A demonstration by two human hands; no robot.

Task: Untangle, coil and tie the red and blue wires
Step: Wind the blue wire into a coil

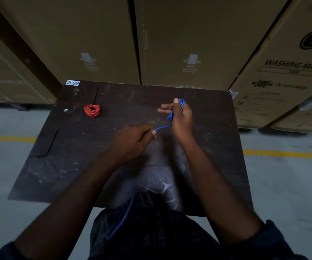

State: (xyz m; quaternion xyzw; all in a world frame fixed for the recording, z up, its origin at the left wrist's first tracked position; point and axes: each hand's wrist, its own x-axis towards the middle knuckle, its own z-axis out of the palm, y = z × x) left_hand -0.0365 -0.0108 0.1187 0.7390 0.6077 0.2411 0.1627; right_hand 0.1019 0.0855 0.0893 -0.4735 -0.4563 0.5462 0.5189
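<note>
Blue wire (163,127): thin, light and limp; held above the dark table (207,147), strung between both hands, then dropping past the near edge. Probably springy enough to unwind if released.
Loose tail (127,209): hanging over the lap, heavily blurred; far end out of view, so remaining length impossible to judge.
Right grip (181,117): raised over the table, thumb pressed down on a small bundle of blue loops, other fingers spread out to the left. Best holding place, by judgement: across all turns at once, to stop them springing apart.
Left grip (132,141): low and nearer the body, thumb and fingertip pinching the blue wire just beside the bundle. Likely smooth enough to slide through a light pinch, so good for feeding slack.
Red wire (92,110): lying at the far left of the table, wound into a tight ring, well apart from both hands. Crossed by a dark strip (96,94); cannot tell whether fastened round the ring or only lying under it.
Blue loops (181,102): mostly hidden behind the right hand; number of turns not readable.
Pale object (67,111): just left of the red ring, too small and dim to identify.
</note>
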